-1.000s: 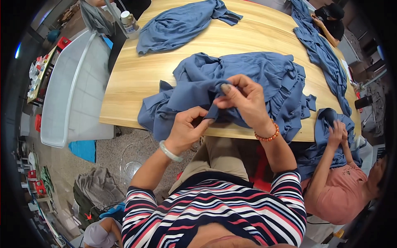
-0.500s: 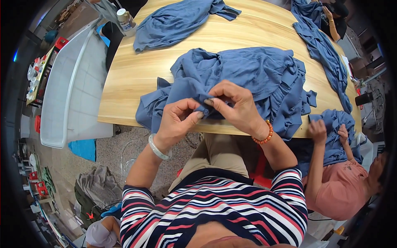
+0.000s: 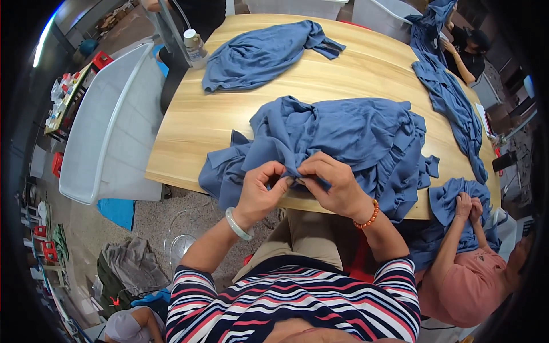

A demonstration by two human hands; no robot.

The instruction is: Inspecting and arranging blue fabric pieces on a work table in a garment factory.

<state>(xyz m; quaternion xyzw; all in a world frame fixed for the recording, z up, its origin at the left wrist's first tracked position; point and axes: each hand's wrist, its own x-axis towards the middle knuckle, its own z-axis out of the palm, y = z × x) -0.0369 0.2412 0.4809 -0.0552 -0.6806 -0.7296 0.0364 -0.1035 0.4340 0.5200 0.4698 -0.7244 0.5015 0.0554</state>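
A heap of blue-grey cloth garment (image 3: 354,126) lies before me at the near edge of the wooden table (image 3: 189,131), with ruffled folds on its right side. My left hand (image 3: 262,191), with a pale bangle at the wrist, pinches an edge of this garment between thumb and fingers. Right beside it, my right hand (image 3: 331,186), wearing an orange bead bracelet, pinches the same edge. The fingertips of both hands nearly meet, and the small bit of cloth between them is mostly hidden.
Another blue garment (image 3: 263,54) lies farther back, near a white-capped bottle (image 3: 194,48). A long blue garment (image 3: 452,103) runs along the right edge. A large pale tub (image 3: 108,126) stands left. At right, a co-worker in pink (image 3: 463,280) handles blue cloth (image 3: 460,197).
The view has shifted, so the table sits lower in the picture. My fingertips have come closer together on the cloth edge. The co-worker's two hands have also drawn together.
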